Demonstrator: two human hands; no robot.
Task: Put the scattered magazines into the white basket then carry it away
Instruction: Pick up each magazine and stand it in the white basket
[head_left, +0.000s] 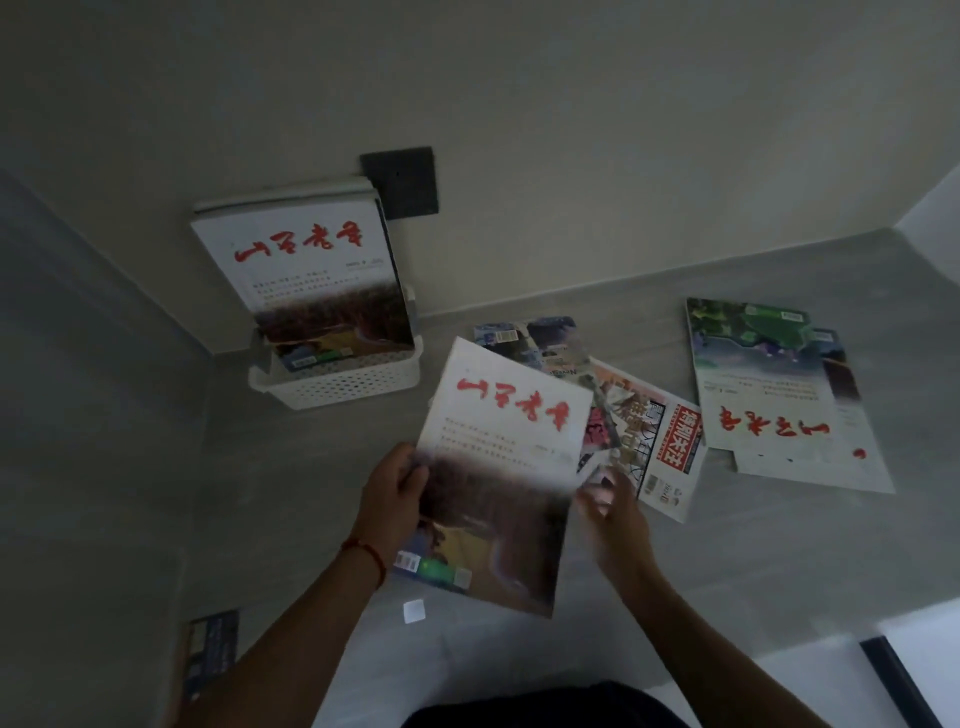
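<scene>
**Inspector:** State of the grip?

**Assistant:** The left hand (392, 493) pinches the left edge of a magazine (498, 478) with a white cover and red brush lettering, thumb on top, fingers curled beneath. A red string circles that wrist. The right hand (615, 512) is at the magazine's right edge; it is blurred, and I cannot tell whether it grips the cover or merely touches it.

**Inspector:** Position of the magazine?

**Assistant:** Held above the grey floor (130, 467), tilted, between the two hands and in front of the basket.

**Inspector:** Proceed from the left.

**Assistant:** At far lower left, a dark booklet (210, 649) lies on the floor. Further back, the white basket (337, 382) stands against the wall, its side perforated. Several magazines stand upright in it; the front one (306, 270) matches the held cover. A dark wall plate (400, 182) shows behind them.

**Inspector:** And to the right?

**Assistant:** Scattered magazines on the floor: one with a blue cover (530, 340), partly under the held one; beside it a cover with a red banner (660, 452); well right, an overlapping pair, the top one green and white (763, 374).
</scene>
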